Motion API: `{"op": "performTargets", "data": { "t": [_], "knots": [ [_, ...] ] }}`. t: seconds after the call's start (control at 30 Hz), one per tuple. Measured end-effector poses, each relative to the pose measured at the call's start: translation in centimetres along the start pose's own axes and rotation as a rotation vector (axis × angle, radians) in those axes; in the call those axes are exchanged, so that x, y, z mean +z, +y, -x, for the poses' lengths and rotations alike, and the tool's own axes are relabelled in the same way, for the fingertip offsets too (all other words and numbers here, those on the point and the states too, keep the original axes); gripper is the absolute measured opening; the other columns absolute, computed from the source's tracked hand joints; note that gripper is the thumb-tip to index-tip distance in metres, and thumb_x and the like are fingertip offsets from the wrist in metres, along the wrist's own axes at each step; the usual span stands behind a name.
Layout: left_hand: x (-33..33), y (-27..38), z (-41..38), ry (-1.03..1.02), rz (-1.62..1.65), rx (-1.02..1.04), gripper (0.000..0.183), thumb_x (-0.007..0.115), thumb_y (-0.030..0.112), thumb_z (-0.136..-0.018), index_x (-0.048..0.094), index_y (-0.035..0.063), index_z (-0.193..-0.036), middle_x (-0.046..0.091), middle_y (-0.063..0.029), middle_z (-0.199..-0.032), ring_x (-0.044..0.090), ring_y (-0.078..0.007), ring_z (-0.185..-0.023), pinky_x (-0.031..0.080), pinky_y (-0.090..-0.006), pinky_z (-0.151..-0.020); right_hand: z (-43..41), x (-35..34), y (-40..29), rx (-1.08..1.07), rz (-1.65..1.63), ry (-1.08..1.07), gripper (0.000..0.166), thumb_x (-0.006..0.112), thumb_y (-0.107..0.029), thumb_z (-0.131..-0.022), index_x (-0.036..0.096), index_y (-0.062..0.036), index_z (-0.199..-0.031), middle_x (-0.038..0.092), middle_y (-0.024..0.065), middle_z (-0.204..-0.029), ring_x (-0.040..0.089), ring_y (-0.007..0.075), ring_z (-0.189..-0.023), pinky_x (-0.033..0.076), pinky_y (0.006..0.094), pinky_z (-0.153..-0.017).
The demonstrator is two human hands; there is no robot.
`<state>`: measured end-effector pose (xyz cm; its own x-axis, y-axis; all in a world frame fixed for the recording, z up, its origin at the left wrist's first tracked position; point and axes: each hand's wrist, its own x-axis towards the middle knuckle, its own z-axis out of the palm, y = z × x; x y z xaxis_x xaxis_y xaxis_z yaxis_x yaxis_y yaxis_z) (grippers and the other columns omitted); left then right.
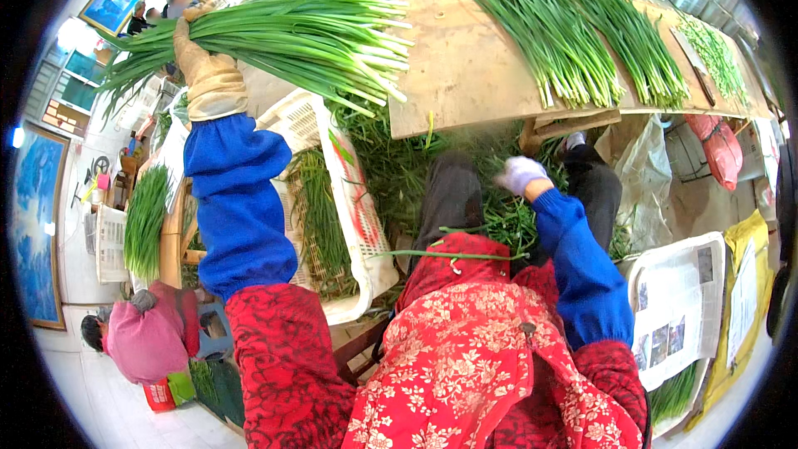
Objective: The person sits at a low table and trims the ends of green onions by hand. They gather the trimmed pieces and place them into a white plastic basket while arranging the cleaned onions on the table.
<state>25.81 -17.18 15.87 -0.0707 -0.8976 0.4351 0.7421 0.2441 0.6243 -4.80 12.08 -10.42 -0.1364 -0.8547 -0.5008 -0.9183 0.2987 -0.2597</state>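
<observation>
My left hand (199, 53), in a tan glove, grips a big bunch of long green chives (305, 34). It holds them raised to the left of the wooden board, pale stem ends pointing right. In a whitish glove, my right hand (520, 176) is low between my knees, over loose green trimmings (511, 224). Its fingers look curled and are partly blurred; whether they hold anything is unclear. Two more bunches of chives, a nearer one (555, 43) and one further right (639, 43), lie on the wooden board (461, 75). A single green stalk (449, 255) rests across my red apron.
A knife (695, 62) lies on the board beside chopped pale pieces (714, 56). Left of my knees stands a white plastic crate (365, 262) with chives inside. Another crate (711, 262), partly covered by printed paper, is at right. A person in pink (146, 337) sits at lower left.
</observation>
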Motion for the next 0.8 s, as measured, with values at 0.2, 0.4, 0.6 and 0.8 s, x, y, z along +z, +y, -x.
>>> {"op": "performTargets", "data": {
  "t": [0.2, 0.4, 0.6, 0.8],
  "knots": [
    [1.5, -1.2, 0.0, 0.135, -0.098, 0.027, 0.012, 0.058, 0.017, -0.082, 0.057, 0.0050, -0.082, 0.061, -0.0093, -0.080, 0.060, -0.0205, -0.072, 0.052, -0.0332, -0.070, -1.7, -5.1, -5.0, -0.827, -1.445, 0.179, 0.059, 0.051, -0.046, -0.088, 0.045, -0.0060, -0.130, 0.053, 0.0090, -0.123, 0.057, 0.0194, -0.104, 0.050, 0.0329, -0.080],
    [0.7, -1.2, 2.1, -0.121, -0.193, -0.192, 0.010, 0.064, 0.016, -0.076, 0.059, 0.0072, -0.076, 0.060, -0.0062, -0.070, 0.061, -0.0200, -0.068, 0.053, -0.0338, -0.071, 1.0, -7.7, -11.4, -0.629, -1.186, 0.193, 0.050, 0.056, -0.048, -0.084, 0.060, -0.0021, -0.105, 0.063, 0.0119, -0.070, 0.060, 0.0150, -0.058, 0.050, 0.0329, -0.055],
    [1.9, -4.2, 1.0, -0.202, -0.038, -0.314, 0.012, 0.057, 0.017, -0.085, 0.054, 0.0082, -0.078, 0.056, -0.0028, -0.071, 0.060, -0.0186, -0.073, 0.047, -0.0448, -0.091, 5.1, 0.1, -2.2, -0.396, -0.444, 0.215, 0.044, 0.049, -0.044, -0.085, 0.062, -0.0024, -0.082, 0.061, 0.0212, -0.075, 0.061, 0.0375, -0.070, 0.049, 0.0448, -0.063],
    [8.1, -14.8, 1.9, -0.778, 0.075, -0.338, 0.028, 0.055, 0.005, -0.086, 0.049, 0.0069, -0.114, 0.053, -0.0049, -0.102, 0.053, -0.0165, -0.092, 0.039, -0.0388, -0.101, 7.8, 4.6, 8.6, 0.068, -1.378, 0.194, 0.031, 0.054, -0.033, -0.089, 0.061, -0.0042, -0.094, 0.062, 0.0027, -0.072, 0.055, 0.0098, -0.059, 0.045, 0.0244, -0.053]
  ]
}}
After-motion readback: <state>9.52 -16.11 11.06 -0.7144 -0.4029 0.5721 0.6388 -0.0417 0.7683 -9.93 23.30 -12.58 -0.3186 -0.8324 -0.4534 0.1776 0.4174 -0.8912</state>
